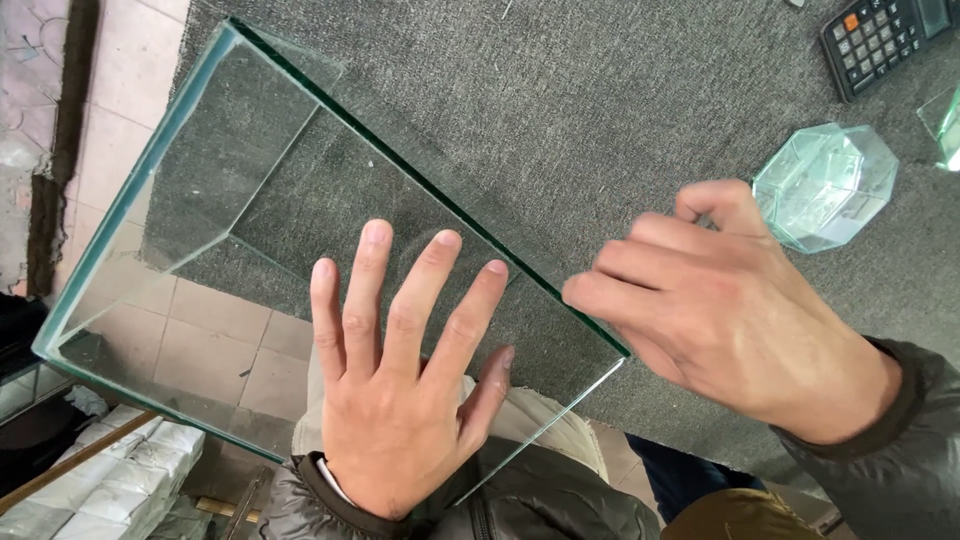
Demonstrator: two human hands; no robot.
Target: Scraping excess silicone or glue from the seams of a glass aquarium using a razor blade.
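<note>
A clear glass box [200,190] with greenish edges lies partly on a grey carpeted table [600,110] and sticks out over its left edge. My left hand [400,380] rests flat with spread fingers on the glass pane near its lower corner. My right hand [720,305] is beside the pane's right edge, fingers curled, fingertips close to the glass corner; it holds nothing that I can see.
An octagonal stack of glass pieces [825,185] sits on the carpet just past my right hand. A dark calculator [885,35] lies at the top right, with another glass piece [945,125] at the right edge. Tiled floor [130,90] and white bundles [110,480] lie below left.
</note>
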